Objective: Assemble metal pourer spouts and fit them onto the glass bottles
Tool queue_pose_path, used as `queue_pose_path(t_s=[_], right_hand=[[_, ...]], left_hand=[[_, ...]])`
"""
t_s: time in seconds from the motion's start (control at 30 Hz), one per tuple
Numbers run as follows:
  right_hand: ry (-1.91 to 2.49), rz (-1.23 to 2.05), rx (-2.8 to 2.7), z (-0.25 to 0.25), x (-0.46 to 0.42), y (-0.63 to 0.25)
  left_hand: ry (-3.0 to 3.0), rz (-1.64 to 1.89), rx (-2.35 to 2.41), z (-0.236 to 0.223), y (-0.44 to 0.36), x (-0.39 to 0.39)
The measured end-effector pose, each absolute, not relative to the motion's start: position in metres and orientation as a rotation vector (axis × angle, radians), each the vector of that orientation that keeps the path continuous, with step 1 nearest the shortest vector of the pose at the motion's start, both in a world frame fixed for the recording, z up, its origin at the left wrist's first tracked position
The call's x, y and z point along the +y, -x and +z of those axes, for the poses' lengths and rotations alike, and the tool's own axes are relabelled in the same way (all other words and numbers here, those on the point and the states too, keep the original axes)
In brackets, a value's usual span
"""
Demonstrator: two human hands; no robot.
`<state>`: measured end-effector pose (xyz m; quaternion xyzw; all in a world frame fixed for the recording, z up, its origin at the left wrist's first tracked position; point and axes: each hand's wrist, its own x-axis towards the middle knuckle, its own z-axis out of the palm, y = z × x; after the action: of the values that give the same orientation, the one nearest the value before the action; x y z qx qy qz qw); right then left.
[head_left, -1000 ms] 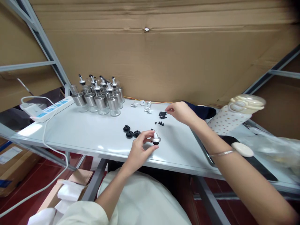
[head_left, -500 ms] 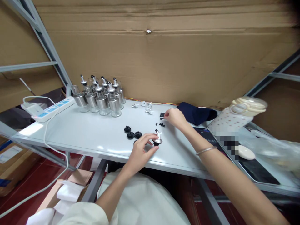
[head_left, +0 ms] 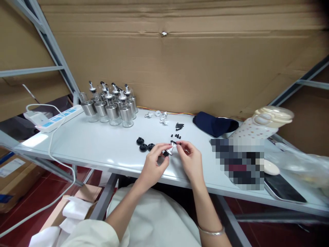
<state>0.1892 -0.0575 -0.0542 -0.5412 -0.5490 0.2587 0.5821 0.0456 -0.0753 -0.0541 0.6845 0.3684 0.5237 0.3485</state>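
My left hand (head_left: 153, 167) holds a silver pourer spout (head_left: 172, 147) by its black stopper base, tilted above the table's near edge. At the spout's tip, my right hand (head_left: 191, 160) pinches a small black flap piece (head_left: 175, 142); my fingers partly hide it. Several black rubber stoppers (head_left: 143, 147) lie just left of my left hand. Beyond my hands are a few tiny black plugs (head_left: 177, 136) and a small pile of black flap pieces (head_left: 179, 126). Loose silver spouts (head_left: 163, 120) lie farther back.
Glass and steel oil bottles (head_left: 112, 112), most with pourers, stand at back left near a power strip (head_left: 61, 118). On the right are a dark blue cloth item (head_left: 212, 125), a spotted tumbler (head_left: 257, 127), a tablet-like device (head_left: 285, 188) and a plastic bag (head_left: 303, 164).
My right hand has come back from the pile of black flap pieces to the spout, bringing one piece. My left hand has tilted the spout toward it.
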Motion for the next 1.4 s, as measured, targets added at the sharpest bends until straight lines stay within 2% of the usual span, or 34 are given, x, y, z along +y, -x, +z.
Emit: queue_pose_path(t_s=[0.47,0.77,1.4], right_hand=[[1.171,0.425,-1.25,-0.056,-0.07,-0.188],[1.095,0.467,-1.039,-0.055,-0.071,-0.184],[1.05,0.442,-1.3,-0.052,-0.073,-0.186]], left_hand=[[-1.707,1.342,0.913,-0.059,-0.046,-0.075],[-1.606,1.244,0.872,-0.064,-0.047,-0.074],[-1.747,1.215,0.793,-0.06,-0.046,-0.074]])
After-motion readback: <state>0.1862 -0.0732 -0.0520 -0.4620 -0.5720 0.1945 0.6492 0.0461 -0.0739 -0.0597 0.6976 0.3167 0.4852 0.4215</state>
